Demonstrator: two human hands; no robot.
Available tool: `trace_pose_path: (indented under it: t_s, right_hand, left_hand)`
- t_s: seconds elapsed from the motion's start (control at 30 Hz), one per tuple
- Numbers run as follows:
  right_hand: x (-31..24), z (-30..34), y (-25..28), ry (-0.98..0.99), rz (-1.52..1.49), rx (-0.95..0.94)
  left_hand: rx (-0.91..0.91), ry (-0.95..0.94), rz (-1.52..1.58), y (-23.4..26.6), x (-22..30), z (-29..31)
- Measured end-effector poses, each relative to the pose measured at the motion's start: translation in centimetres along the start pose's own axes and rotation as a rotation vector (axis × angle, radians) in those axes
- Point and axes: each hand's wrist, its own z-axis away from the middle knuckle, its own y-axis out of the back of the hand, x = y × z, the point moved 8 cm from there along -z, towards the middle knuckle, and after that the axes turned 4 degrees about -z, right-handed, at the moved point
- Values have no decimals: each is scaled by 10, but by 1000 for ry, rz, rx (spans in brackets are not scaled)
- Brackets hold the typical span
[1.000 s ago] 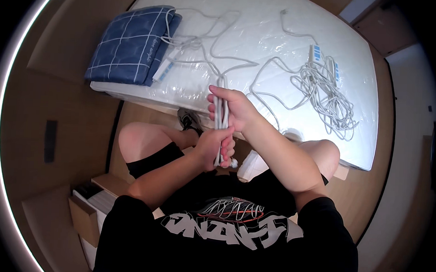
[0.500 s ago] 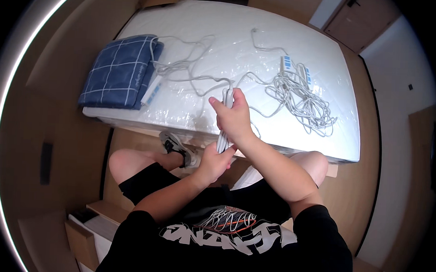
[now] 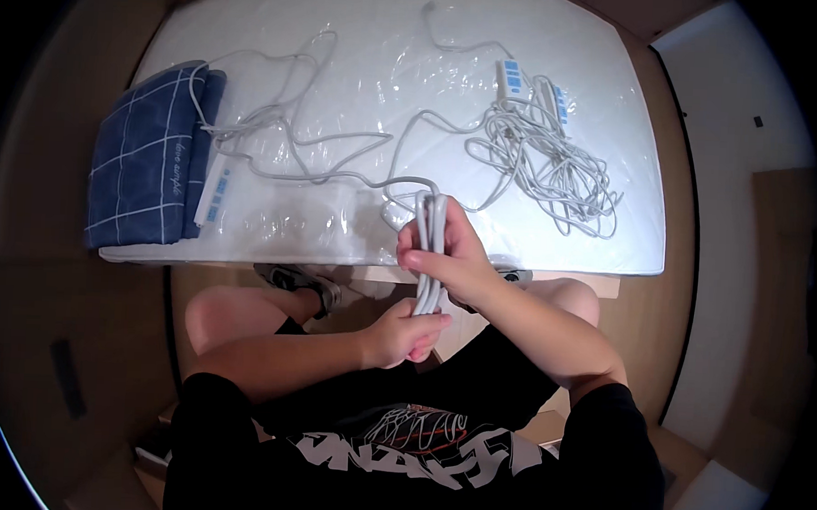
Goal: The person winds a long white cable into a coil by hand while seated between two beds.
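Grey cable bundle [image 3: 431, 256], folded into upright parallel strands, stands at the centre of the frame in both your hands, its lower end hidden inside your left hand [image 3: 405, 335]. Your left fingers are clamped around the strands, most of them out of sight, with the thumb across the front; your right hand [image 3: 459, 253] grips higher, fingers curled around the bundle and partly covered by it. A loose grey cable [image 3: 339, 174] runs from the bundle's top toward the upper left, where its crossings are hard to trace. There, a power strip [image 3: 215, 192] lies against a blue checked folded cloth [image 3: 144, 161]. At upper right, a cable tangle [image 3: 558, 166] lies just below two more strips, the nearer-centre one [image 3: 514, 80] plainer to see than its neighbour [image 3: 557, 99]; a cable end [image 3: 427, 8] blurs at the top. Clear plastic film [image 3: 310, 210] encloses the white mattress [image 3: 370, 89], whose far edge is cut off. At lower left, a box-like shape [image 3: 148, 488] sits partly behind your sleeve [image 3: 210, 420], its inside too dark to read.
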Motion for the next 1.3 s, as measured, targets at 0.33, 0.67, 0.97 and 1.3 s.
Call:
trace_pose_path:
  t_s: [0.33, 0.67, 0.97, 1.3]
  right_hand:
    - [20, -29, 27, -204, 30, 0]
    - [27, -12, 26, -157, 122, 93]
    - [11, 7, 0, -46, 304, 44]
    - [42, -5, -18, 87, 680, -197]
  left_hand:
    - [-70, -466, -418, 9, 36, -45]
    - [-106, -643, -649, -15, 31, -35]
    - [-243, -654, -1005, 4, 25, -20]
    - [192, -540, -251, 29, 123, 11]
